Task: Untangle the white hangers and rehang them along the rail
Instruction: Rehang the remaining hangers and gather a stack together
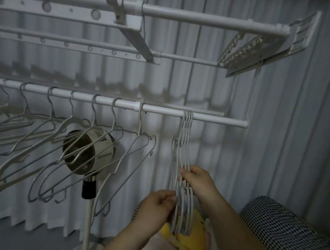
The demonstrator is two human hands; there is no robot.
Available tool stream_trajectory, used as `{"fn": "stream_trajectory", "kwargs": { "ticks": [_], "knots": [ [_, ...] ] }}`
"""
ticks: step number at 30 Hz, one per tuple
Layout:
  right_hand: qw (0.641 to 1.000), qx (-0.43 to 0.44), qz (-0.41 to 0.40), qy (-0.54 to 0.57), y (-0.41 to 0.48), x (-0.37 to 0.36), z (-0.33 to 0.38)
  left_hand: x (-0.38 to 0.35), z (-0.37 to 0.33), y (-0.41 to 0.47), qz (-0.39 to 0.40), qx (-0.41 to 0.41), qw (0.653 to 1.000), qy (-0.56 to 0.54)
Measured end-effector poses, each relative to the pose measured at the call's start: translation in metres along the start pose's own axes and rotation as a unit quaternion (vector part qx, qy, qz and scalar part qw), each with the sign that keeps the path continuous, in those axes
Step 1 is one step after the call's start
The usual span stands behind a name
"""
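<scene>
Bunched tight on the smooth round rail (219, 120) near its capped right end, a short bare stretch of tube on either side: thin, glossy white hangers (184, 138), hanging edge-on. Pinched low down by the curled fingers of the left hand (154, 208), gripped higher up by the right hand (197, 179). Farther left along the rail, wiry spaced hangers (140, 123) splayed across a round fan (93, 139); pleated curtain (277, 132) behind, checked cushion (289, 231) close at lower right.
</scene>
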State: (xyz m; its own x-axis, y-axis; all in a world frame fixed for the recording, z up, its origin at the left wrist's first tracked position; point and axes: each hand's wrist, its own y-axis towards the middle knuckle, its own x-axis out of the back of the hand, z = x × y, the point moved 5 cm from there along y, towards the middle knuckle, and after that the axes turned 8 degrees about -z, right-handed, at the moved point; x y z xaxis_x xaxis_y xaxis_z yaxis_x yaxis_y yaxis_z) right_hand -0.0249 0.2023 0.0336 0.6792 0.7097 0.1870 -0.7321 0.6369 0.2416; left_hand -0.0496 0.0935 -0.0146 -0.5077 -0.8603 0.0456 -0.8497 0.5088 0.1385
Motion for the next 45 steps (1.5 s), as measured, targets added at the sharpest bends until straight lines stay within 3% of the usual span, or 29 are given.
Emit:
{"fn": "stream_trajectory", "kwargs": {
  "ticks": [4, 9, 15, 45],
  "knots": [
    [1.0, 0.003, -0.002, 0.004, 0.002, -0.001, -0.002, -0.002, -0.003, -0.006, 0.031, 0.008, 0.999, -0.036],
    [1.0, 0.002, 0.002, -0.003, 0.005, -0.001, -0.004, 0.015, -0.003, -0.004, -0.033, 0.016, 0.998, -0.06],
    [1.0, 0.007, 0.0, 0.009, 0.005, -0.003, -0.003, 0.026, -0.003, -0.006, -0.056, 0.04, 0.991, -0.115],
    [0.999, -0.004, -0.033, 0.042, 0.001, -0.007, -0.005, 0.062, -0.002, -0.012, -0.143, 0.003, 0.981, -0.133]
  ]
}}
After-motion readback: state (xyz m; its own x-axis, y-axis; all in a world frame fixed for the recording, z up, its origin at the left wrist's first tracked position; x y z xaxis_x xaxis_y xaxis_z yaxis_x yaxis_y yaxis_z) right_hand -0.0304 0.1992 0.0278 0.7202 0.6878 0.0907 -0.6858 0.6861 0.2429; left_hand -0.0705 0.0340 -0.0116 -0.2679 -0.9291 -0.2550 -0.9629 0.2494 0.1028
